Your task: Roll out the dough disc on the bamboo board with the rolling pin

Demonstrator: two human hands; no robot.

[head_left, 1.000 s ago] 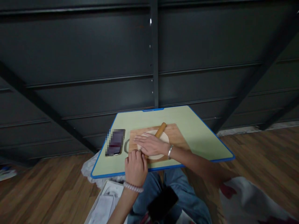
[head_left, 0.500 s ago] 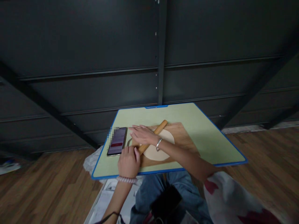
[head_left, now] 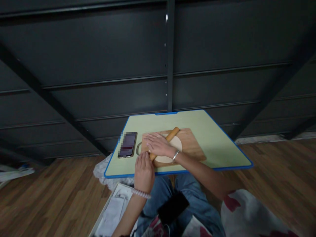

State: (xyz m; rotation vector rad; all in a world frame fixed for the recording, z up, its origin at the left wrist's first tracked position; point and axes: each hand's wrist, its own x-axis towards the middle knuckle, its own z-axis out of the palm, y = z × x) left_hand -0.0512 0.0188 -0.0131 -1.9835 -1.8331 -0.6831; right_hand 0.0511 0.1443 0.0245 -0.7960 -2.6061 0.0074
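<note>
A wooden rolling pin [head_left: 173, 133] lies slantwise over a round, flat sheet of pale dough [head_left: 176, 144] on a wooden cutting board [head_left: 194, 144]. My right hand [head_left: 160, 145] presses flat across the middle of the pin with its fingers stretched out; a silver bracelet is on that wrist. At the pin's near end, my left hand [head_left: 144, 168] has its fingers closed on the tip, and a beaded bracelet circles that wrist. The hands and pin hide part of the dough. A curved metal handle [head_left: 138, 149] shows at the board's left edge.
The board rests on a pale green table [head_left: 219, 148] with a blue rim. A phone [head_left: 128, 144] lies left of the board. Another dark phone [head_left: 173, 206] sits on my lap. A white box [head_left: 108, 214] and crumpled plastic [head_left: 101, 169] are below left. Dark panels [head_left: 111, 59] stand behind.
My right hand has slid slightly nearer along with the rolling pin, and my left hand stays at the pin's near end. The camera view has shifted a little.
</note>
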